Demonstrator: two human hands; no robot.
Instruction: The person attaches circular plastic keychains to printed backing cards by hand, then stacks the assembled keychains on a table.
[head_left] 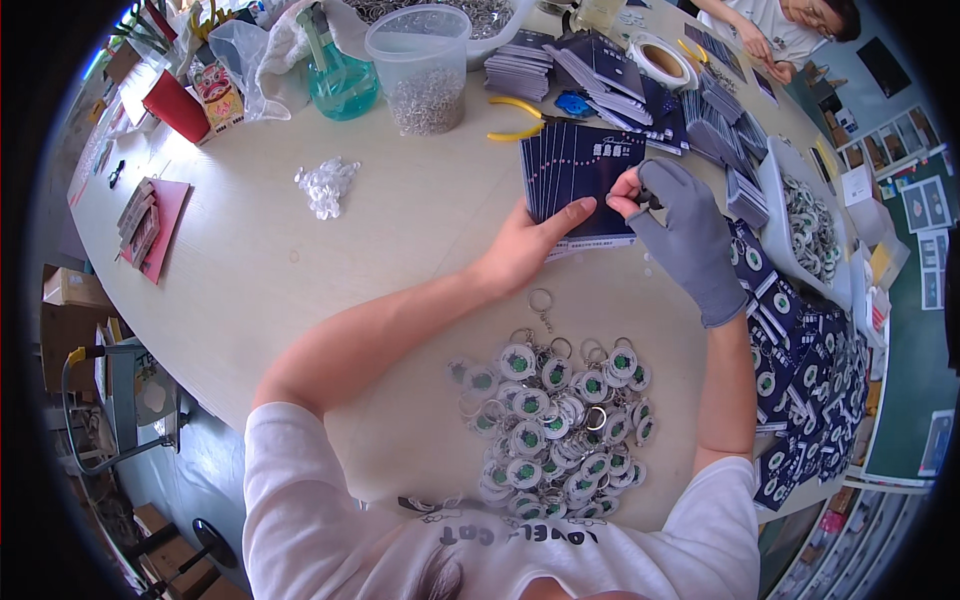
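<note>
My left hand (530, 245) is closed on a fanned stack of dark blue printed cards (585, 170), its thumb lying across their front. At the right edge of the cards is my right hand (675, 215), in a grey glove that leaves some fingertips bare. Its thumb and finger are pinched together; a small dark thing shows beside them, too hidden to name. Between my forearms lies a heap of round clear keychains (560, 420) with green-and-dark pictures and metal rings. One loose key ring with a short chain (541, 305) lies above the heap.
Yellow-handled pliers (515, 118) lie behind the cards. Stacked cards (520, 65), a tape roll (663, 62), a tub of metal parts (425, 95) and a spray bottle (340, 85) stand farther back. Carded keychains (810, 380) pile up at right; another person (770, 35) sits across.
</note>
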